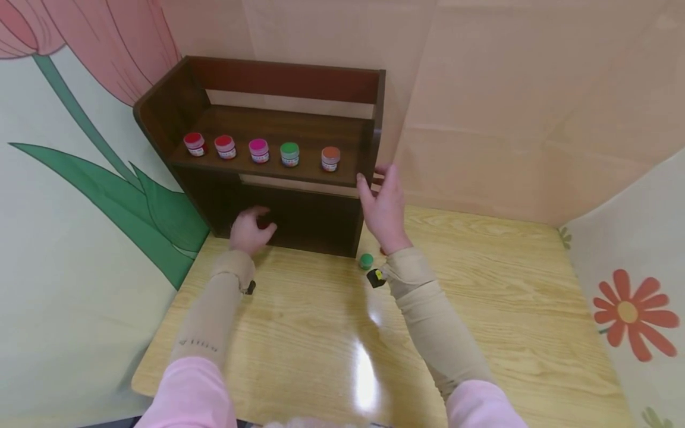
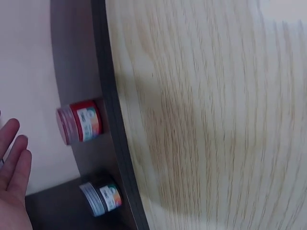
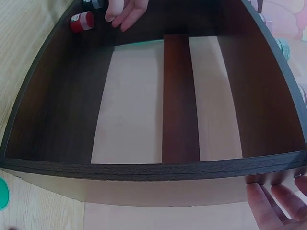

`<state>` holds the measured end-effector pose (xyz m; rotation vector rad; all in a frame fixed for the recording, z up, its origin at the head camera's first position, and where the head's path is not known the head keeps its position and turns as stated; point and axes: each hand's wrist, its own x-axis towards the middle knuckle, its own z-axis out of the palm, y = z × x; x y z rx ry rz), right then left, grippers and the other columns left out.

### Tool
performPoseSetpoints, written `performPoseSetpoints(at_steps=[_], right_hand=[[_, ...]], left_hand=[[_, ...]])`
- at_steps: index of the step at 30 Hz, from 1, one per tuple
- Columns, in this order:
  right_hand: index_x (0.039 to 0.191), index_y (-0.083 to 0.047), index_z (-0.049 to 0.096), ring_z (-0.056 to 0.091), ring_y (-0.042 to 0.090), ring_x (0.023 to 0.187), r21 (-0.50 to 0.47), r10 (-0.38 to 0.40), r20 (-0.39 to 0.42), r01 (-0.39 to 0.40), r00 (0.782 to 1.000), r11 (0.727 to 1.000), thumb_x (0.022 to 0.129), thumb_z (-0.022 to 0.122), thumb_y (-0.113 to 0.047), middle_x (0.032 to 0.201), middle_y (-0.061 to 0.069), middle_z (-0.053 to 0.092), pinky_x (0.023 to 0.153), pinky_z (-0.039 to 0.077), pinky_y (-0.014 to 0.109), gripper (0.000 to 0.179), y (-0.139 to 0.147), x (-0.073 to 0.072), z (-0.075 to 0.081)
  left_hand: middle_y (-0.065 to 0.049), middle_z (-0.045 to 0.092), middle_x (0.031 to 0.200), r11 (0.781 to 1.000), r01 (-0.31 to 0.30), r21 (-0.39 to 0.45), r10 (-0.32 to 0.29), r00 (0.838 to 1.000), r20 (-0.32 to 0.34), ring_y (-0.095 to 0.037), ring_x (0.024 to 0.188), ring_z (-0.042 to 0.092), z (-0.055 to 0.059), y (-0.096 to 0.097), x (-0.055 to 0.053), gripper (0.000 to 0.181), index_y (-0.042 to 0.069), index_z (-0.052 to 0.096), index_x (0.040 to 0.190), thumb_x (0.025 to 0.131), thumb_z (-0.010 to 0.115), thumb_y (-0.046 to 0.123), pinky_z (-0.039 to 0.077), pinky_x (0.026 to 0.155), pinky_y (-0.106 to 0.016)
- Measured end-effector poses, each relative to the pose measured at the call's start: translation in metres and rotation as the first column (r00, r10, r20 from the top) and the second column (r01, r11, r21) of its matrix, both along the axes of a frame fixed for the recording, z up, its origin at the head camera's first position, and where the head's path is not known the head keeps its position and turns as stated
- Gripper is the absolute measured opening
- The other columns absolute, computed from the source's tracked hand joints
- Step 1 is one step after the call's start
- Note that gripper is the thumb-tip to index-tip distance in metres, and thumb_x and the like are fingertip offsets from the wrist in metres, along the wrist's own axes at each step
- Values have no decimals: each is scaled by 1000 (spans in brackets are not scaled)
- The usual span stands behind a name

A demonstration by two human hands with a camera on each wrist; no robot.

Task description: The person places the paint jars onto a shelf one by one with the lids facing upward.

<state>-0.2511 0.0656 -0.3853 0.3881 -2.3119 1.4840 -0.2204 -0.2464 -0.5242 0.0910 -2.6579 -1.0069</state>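
A dark brown wooden shelf (image 1: 299,217) stands on the table. My left hand (image 1: 253,230) reaches into its lower compartment, holding nothing. In the left wrist view, that hand's fingers (image 2: 18,165) are extended beside a red paint jar (image 2: 79,122) and a black paint jar (image 2: 101,197), apart from both. These lower jars are not clearly visible in the head view. My right hand (image 1: 385,208) holds the shelf's right side panel, thumb at the front edge and fingers on the outer face. Those fingertips (image 3: 256,191) touch the panel in the right wrist view.
Along the upper shelf board stand several paint jars, including a pink jar (image 1: 259,151), a green jar (image 1: 290,154) and an orange jar (image 1: 330,159). A green-lidded jar (image 1: 366,261) is on the wooden table (image 1: 299,321), beside the shelf's right foot. Printed cloth walls surround the table.
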Motion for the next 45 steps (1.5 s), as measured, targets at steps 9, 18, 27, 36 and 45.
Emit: performPoseSetpoints(at_steps=[9,18,27,36,45], right_hand=[[126,0,47,64,30,105,-1,3,10,-3,1000,1000,102,63,-28,126,17,55,86,57,36,40,1,-1,-1],[125,0,47,65,31,103,-17,2,1,-2,1000,1000,102,63,-28,124,18,54,85,58,36,40,1,-1,-1],[124,2,47,64,30,103,-37,10,-8,-10,1000,999,102,64,-26,122,19,55,85,58,37,39,0,-1,-1],[122,1,47,64,28,106,-21,-1,-17,1,1000,1000,101,64,-25,122,18,55,85,57,34,38,0,-3,-3],[123,1,47,61,26,110,-26,7,-19,-7,1000,1000,101,64,-25,121,17,55,85,57,33,37,0,-5,-5]], left_hand=[[-12,68,113,996,87,-2,-87,995,-42,-31,98,61,-5,24,14,35,7,69,121,89,73,19,50,87,-46],[-9,69,112,979,202,0,-201,976,-80,-28,104,62,-18,61,32,34,7,70,120,88,74,18,50,92,-43],[-4,70,116,939,343,-17,-343,937,-67,-25,109,61,-35,112,53,34,10,71,119,86,77,13,49,96,-42],[1,70,115,885,465,-6,-464,882,-79,-18,110,61,-58,152,84,32,10,73,115,84,78,16,48,99,-36],[-3,70,118,873,486,37,-482,872,-81,-21,115,61,-58,175,97,36,7,73,117,84,80,19,44,105,-37]])
